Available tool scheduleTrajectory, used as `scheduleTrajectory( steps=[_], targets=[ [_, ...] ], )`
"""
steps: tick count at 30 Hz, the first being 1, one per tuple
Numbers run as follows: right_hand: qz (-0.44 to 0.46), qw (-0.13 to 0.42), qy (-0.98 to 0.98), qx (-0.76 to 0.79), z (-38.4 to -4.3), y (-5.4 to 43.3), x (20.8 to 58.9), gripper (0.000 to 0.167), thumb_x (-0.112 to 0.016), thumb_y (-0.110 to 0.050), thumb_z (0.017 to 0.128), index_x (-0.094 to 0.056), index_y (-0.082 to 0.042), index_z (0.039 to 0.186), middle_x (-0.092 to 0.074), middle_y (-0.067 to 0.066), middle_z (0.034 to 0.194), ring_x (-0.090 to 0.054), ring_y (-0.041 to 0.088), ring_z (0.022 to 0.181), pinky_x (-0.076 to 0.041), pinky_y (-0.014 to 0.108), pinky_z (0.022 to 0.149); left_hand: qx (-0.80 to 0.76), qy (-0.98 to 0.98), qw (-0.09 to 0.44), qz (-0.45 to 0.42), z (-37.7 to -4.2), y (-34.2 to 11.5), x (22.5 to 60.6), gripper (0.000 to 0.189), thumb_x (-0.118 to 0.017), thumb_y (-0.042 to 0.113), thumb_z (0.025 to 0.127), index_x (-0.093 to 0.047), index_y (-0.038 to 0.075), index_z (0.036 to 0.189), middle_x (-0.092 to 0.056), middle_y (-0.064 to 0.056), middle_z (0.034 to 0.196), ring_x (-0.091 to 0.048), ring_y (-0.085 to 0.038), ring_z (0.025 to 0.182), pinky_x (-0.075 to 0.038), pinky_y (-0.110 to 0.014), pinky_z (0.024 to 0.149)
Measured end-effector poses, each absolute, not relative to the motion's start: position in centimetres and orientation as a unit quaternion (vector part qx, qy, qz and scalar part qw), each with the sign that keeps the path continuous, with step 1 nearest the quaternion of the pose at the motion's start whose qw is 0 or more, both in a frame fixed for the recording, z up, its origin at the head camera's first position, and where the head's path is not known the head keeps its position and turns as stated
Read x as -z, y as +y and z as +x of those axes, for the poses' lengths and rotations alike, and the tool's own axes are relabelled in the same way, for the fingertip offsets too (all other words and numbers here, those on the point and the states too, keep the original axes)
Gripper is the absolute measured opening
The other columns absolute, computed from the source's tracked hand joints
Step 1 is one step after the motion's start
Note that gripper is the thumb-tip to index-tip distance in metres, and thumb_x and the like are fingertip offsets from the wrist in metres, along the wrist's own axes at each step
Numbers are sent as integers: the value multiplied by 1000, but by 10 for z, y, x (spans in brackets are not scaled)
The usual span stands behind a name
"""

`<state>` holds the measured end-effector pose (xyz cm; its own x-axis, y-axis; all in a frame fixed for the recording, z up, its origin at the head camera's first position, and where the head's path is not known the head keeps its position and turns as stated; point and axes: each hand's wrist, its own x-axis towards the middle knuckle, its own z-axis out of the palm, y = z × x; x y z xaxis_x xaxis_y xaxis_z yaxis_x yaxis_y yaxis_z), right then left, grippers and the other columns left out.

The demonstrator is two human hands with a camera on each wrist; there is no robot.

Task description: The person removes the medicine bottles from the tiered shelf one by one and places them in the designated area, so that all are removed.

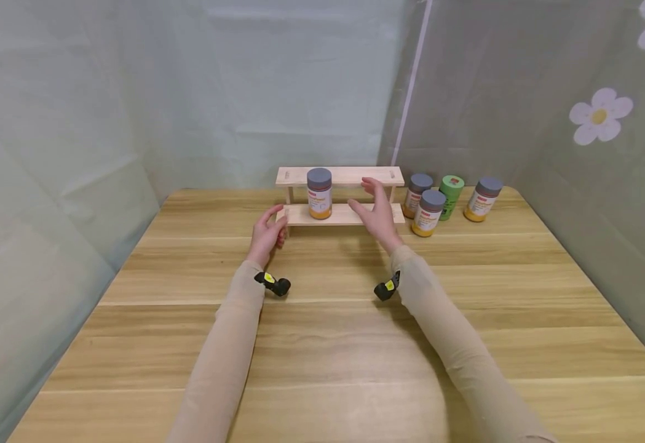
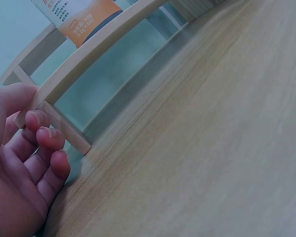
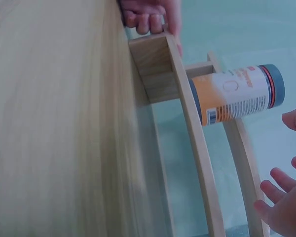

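Observation:
A light wooden two-tier rack (image 1: 350,215) stands at the table's back edge. One grey-lidded supplement jar (image 1: 320,195) with a white and orange label stands upright on its lower board, left of the middle. My left hand (image 1: 267,235) pinches the left end of that board; in the left wrist view the thumb lies over it and the fingers curl beneath. Over the right part of the rack is my right hand (image 1: 378,216), fingers spread and holding nothing. The right wrist view shows its fingers (image 3: 281,185) apart from the jar.
Right of the rack stand several more containers: a grey-lidded jar (image 1: 428,213) in front, another jar (image 1: 417,195) behind it, a green canister (image 1: 451,198) and a jar (image 1: 483,200) farthest right. A pale curtain (image 1: 256,92) hangs behind the wooden table (image 1: 344,369).

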<state>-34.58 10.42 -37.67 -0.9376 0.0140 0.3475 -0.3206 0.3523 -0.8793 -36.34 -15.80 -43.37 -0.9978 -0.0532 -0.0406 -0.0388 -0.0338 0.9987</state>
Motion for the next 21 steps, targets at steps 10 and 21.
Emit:
scheduleTrajectory(
  steps=[10,21],
  targets=[
    [110,120,-797,-582,-348,94,377,61,-65,-21,93,-34,-11,145,-43,16,147,-39,31,138,-27,47,118,722,-691,8,35,-363,-157,434,43,-59,19,97,-49,16,138,-46,8,53,-41,-5,46,-36,-19,43],
    [114,92,-784,-603,-349,85,376,60,-64,-18,94,-34,-10,145,-44,19,145,-42,38,135,-31,54,113,723,-689,-21,37,-349,-156,409,47,-57,13,97,-44,9,143,-47,3,55,-42,-9,47,-39,-23,45]
  ],
)
